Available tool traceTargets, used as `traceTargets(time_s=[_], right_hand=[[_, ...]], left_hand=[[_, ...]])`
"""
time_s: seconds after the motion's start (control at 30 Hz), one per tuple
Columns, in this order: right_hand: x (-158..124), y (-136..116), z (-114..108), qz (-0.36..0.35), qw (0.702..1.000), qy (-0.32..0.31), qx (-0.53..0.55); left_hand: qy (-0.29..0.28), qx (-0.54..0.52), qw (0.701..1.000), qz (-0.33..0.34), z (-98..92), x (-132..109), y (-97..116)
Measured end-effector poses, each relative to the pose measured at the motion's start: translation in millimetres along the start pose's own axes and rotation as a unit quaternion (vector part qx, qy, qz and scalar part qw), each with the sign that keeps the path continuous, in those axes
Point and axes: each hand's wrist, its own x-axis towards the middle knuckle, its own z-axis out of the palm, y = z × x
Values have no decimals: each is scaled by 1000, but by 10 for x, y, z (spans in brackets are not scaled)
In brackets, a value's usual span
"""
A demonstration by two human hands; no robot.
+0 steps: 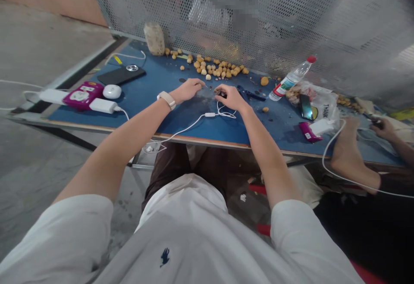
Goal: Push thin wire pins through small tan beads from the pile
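Note:
Over the blue tabletop [190,120], my left hand [189,90] is closed, its fingertips together near a thin, pale tip too small to name. My right hand [231,96] faces it a short gap away, fingers curled round a small dark object [221,95], mostly hidden. A thin white cable [194,123] with an inline switch loops beneath that hand. Dark crumbs and dust lie between the hands. Just right of my right hand rest blue-handled pliers [252,94]. Behind both hands spreads a pile of round tan balls [223,67], like nuts or beads.
At left lie a black phone [121,75], a white earbud case [112,91] and a purple power strip [84,95]. A cloudy jar [154,38] stands by the perforated metal screen [274,12]. A water bottle [291,80] and another person's arm [349,150] are at right.

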Motion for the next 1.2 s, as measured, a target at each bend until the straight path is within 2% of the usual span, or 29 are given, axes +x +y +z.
traceTargets(time_s=[0.1, 0.3, 0.6, 0.93, 1.2], right_hand=[[-13, -51, 9, -1, 1000, -2, 17], [-37, -186, 10, 13, 999, -9, 40], [-4, -372, 86, 23, 999, -4, 37], [-41, -453, 68, 25, 998, -21, 47], [-18, -343, 52, 7, 999, -26, 32]], left_hand=[[21, 11, 1000, -9, 9, -50, 111], [52, -53, 996, 46, 14, -102, 205], [48, -98, 993, 48, 47, -183, 322], [53, -121, 991, 35, 63, -143, 256], [35, -102, 994, 36, 33, -182, 268]])
